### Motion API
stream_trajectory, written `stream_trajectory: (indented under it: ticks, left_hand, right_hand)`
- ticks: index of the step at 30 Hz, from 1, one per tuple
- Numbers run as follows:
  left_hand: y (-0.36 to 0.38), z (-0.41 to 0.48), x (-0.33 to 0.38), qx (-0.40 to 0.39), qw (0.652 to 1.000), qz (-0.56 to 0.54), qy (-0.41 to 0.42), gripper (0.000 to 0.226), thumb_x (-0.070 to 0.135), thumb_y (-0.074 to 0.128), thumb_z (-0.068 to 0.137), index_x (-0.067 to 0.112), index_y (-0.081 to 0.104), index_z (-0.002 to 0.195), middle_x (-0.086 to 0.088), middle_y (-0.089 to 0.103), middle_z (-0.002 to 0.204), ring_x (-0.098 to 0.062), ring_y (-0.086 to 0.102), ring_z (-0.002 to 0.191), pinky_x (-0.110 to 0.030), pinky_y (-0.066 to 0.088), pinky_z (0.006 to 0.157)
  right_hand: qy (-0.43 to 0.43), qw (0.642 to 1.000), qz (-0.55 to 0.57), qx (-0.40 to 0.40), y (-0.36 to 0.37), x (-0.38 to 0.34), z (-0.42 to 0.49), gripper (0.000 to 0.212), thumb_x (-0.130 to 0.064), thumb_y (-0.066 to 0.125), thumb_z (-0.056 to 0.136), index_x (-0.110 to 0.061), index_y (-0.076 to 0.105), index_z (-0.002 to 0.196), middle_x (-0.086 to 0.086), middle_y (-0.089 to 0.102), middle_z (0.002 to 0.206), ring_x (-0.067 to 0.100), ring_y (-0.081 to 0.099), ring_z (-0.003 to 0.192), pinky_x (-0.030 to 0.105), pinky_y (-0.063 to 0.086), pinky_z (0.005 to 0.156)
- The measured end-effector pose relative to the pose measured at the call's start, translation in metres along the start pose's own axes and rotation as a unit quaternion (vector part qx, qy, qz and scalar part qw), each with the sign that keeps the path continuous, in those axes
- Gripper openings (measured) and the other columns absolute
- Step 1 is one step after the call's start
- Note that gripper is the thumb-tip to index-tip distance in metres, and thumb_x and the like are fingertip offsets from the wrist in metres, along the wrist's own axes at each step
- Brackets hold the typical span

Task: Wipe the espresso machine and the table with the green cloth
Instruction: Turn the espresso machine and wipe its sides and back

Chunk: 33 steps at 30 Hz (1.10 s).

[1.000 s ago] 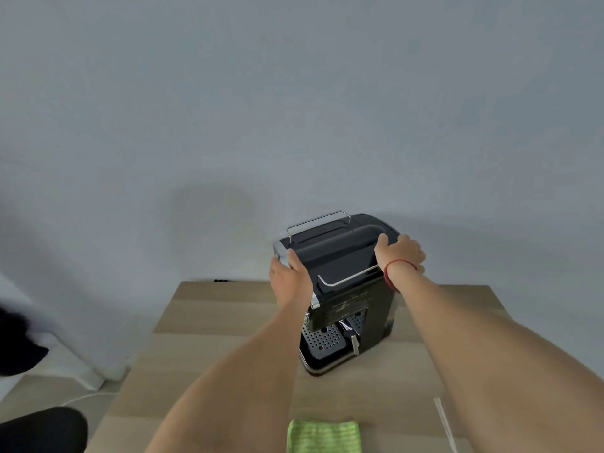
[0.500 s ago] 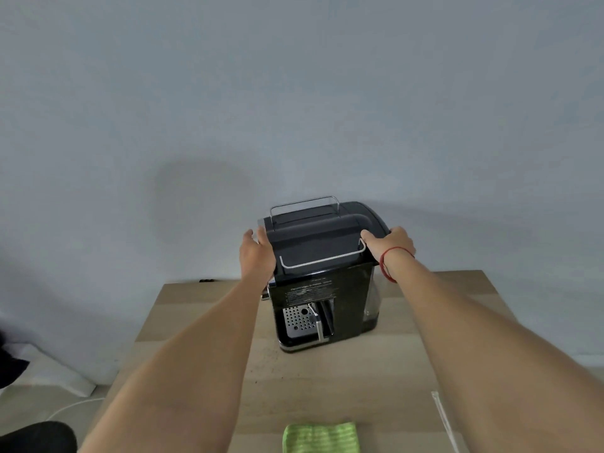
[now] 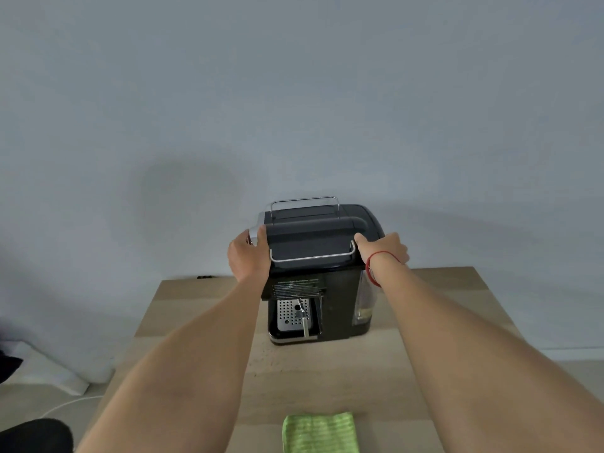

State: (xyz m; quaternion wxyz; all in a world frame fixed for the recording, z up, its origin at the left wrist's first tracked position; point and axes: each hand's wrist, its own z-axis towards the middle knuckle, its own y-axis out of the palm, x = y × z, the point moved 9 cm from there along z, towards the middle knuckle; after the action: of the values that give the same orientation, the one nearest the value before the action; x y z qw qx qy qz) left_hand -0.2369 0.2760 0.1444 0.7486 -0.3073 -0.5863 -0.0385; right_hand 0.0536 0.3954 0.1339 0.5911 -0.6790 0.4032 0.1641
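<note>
A black espresso machine [image 3: 313,246] with chrome rails on its top stands at the back middle of the wooden table [image 3: 457,308]. My left hand [image 3: 248,256] grips its upper left corner. My right hand [image 3: 384,250], with a red string at the wrist, holds its upper right edge. The perforated drip tray and steam wand face me. A folded green cloth [image 3: 320,433] lies flat at the table's near edge, between my forearms, untouched.
A grey wall rises right behind the table. On the floor to the left lie a white object [image 3: 65,371] and a white cable [image 3: 70,403]. A dark shape [image 3: 32,434] sits at the bottom left corner.
Both hands have turned the machine so its front faces me more squarely, and it has shifted slightly left and back on the table. The cloth has not moved.
</note>
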Motion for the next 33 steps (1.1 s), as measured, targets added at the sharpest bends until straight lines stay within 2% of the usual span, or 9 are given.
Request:
stream_trajectory:
  ticks: [11,13,15,17,20,23,27,31,33]
  left_hand:
    - [0.012,0.031,-0.006,-0.027,0.999,-0.008,0.024,0.046,0.045,0.052,0.091,0.011,0.045,0.062,-0.002,0.039,0.056,-0.019,0.036,0.057,-0.031,0.036,0.058]
    - [0.012,0.028,-0.008,-0.035,0.999,-0.019,0.011,0.040,0.045,0.049,0.093,0.010,0.067,0.089,-0.006,0.062,0.079,-0.023,0.056,0.076,-0.034,0.048,0.074]
    - [0.006,0.021,-0.018,-0.033,0.999,-0.030,-0.027,0.054,0.048,0.043,0.096,0.012,0.052,0.135,-0.009,0.060,0.127,-0.024,0.056,0.117,-0.041,0.044,0.101]
    - [-0.003,0.006,-0.031,-0.022,0.998,-0.031,-0.044,0.063,0.054,0.035,0.096,0.014,0.037,0.145,-0.008,0.049,0.141,-0.024,0.047,0.129,-0.045,0.039,0.107]
    - [-0.021,-0.029,-0.057,0.004,0.998,0.001,-0.061,0.061,0.054,0.027,0.097,0.011,0.045,0.137,-0.009,0.054,0.133,-0.025,0.050,0.123,-0.041,0.039,0.102]
    - [-0.022,-0.077,-0.082,-0.023,0.996,0.061,-0.067,0.055,0.046,0.025,0.101,0.003,0.058,0.096,-0.010,0.060,0.092,-0.026,0.055,0.090,-0.034,0.039,0.076]
    - [0.002,-0.146,-0.153,-0.175,0.953,0.203,-0.140,0.048,0.042,0.037,0.098,0.008,0.053,0.069,-0.005,0.052,0.066,-0.027,0.054,0.074,-0.033,0.042,0.068]
    - [0.009,-0.212,-0.223,-0.302,0.875,0.276,-0.258,0.067,0.057,0.059,0.083,-0.001,0.058,0.118,-0.012,0.063,0.112,-0.027,0.061,0.100,-0.029,0.049,0.075]
    - [0.003,-0.238,-0.241,-0.328,0.854,0.296,-0.275,0.076,0.059,0.069,0.073,0.002,0.056,0.121,-0.011,0.062,0.117,-0.027,0.061,0.107,-0.030,0.053,0.078]
  right_hand:
    - [-0.020,1.000,0.014,0.015,0.010,-0.006,-0.005,0.067,-0.054,0.057,0.086,-0.009,0.039,0.133,0.017,0.045,0.134,0.031,0.045,0.122,0.043,0.041,0.100]
    - [-0.027,0.999,0.015,0.014,0.009,-0.005,-0.007,0.067,-0.055,0.055,0.087,-0.009,0.039,0.133,0.016,0.045,0.135,0.031,0.045,0.122,0.043,0.041,0.100]
    - [-0.051,0.999,0.017,0.009,0.010,-0.004,-0.008,0.067,-0.054,0.051,0.089,-0.009,0.036,0.137,0.016,0.043,0.138,0.032,0.043,0.125,0.044,0.040,0.102]
    - [-0.077,0.997,0.028,-0.001,0.012,0.000,-0.012,0.065,-0.051,0.043,0.094,-0.009,0.031,0.142,0.016,0.039,0.144,0.034,0.039,0.131,0.046,0.036,0.105]
    - [-0.080,0.994,0.076,0.011,0.015,0.023,-0.023,0.059,-0.048,0.031,0.098,-0.006,0.037,0.140,0.018,0.044,0.141,0.036,0.043,0.128,0.047,0.038,0.104]
    - [-0.065,0.991,0.118,0.023,0.029,0.063,-0.044,0.062,-0.052,0.022,0.098,-0.006,0.051,0.127,0.018,0.056,0.129,0.036,0.053,0.117,0.048,0.045,0.097]
    - [0.019,0.997,0.066,-0.041,0.065,0.138,-0.076,0.060,-0.050,0.024,0.098,-0.008,0.051,0.130,0.019,0.054,0.131,0.038,0.050,0.121,0.048,0.039,0.100]
    - [0.080,0.978,-0.070,-0.180,0.105,0.214,-0.111,0.054,-0.045,0.046,0.090,-0.009,0.050,0.130,0.015,0.052,0.134,0.034,0.050,0.123,0.041,0.041,0.101]
    - [0.106,0.965,-0.124,-0.208,0.116,0.250,-0.130,0.053,-0.041,0.057,0.079,-0.013,0.056,0.124,0.012,0.057,0.129,0.031,0.055,0.118,0.038,0.046,0.099]
